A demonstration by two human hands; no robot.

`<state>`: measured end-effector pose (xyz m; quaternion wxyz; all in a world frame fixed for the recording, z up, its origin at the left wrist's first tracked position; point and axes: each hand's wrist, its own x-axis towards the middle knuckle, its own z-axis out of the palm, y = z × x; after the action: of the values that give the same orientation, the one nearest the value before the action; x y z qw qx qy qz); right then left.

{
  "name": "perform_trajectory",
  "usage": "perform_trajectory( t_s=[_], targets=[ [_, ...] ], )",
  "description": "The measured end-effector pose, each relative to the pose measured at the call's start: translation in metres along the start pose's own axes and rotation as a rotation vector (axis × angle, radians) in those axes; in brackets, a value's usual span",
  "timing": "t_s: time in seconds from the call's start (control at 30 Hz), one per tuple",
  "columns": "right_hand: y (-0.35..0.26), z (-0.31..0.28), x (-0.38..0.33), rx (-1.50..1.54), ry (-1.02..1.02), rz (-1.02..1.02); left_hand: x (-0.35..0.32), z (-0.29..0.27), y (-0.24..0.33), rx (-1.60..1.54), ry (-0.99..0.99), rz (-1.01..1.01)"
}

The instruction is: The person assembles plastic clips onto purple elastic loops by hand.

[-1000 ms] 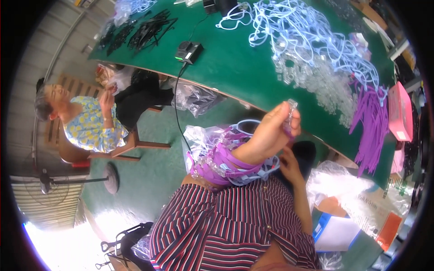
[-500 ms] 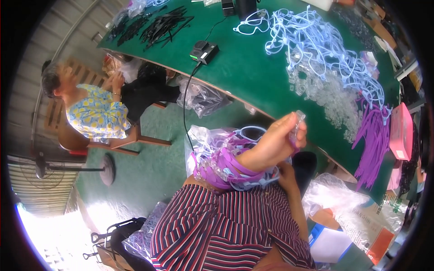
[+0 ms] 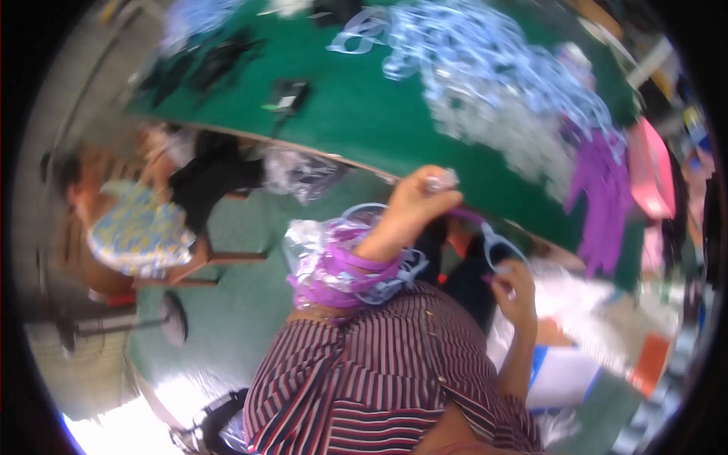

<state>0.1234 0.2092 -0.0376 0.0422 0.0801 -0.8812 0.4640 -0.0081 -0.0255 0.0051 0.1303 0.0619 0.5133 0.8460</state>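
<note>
Left hand (image 3: pixel 415 203): raised at 12 o'clock of the striped lap, grip closed on a small clear part (image 3: pixel 441 182) pinched at the fingertips. Forearm ringed with a stack of purple and pale-blue frames (image 3: pixel 341 269), worn like bangles over a crumpled clear bag (image 3: pixel 303 246).

Right hand (image 3: pixel 517 290): lower, at 3 o'clock of the left, grip closed on 1 pale-blue eyeglass frame (image 3: pixel 497 246), purple arm slanting up toward the left hand.

Green bench (image 3: pixel 364 121): at 12 o'clock, edge running just beyond the left hand. Heap of pale-blue frames (image 3: pixel 485 68) at 1 o'clock; bunch of purple pieces (image 3: pixel 599 197) at 2 o'clock hanging over the edge; pink tray (image 3: pixel 648 171) beside it; small black device (image 3: pixel 288 95) with cord at 11 o'clock.

Seated person in a patterned shirt (image 3: pixel 140 227): at 9 o'clock, well apart, on a wooden stool.

Step judged in hand: fitting the small part to the single frame, hands not yet joined. Next move, as judged: bringing part and frame together, aligned finely at the hinge end; blur hides the exact joint.
</note>
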Motion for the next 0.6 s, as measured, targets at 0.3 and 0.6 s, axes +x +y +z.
perform_trajectory(
  t_s=[0.3, 0.6],
  targets=[
    [-0.052, -0.031, 0.035, -0.116, -0.178, -0.106, -0.002, 0.024, -0.006, 0.551, -0.432, 0.08],
    [-0.052, -0.032, 0.031, -0.164, -0.255, -0.188, -0.005, 0.042, -0.018, 0.904, -0.469, 0.388]
  ],
)
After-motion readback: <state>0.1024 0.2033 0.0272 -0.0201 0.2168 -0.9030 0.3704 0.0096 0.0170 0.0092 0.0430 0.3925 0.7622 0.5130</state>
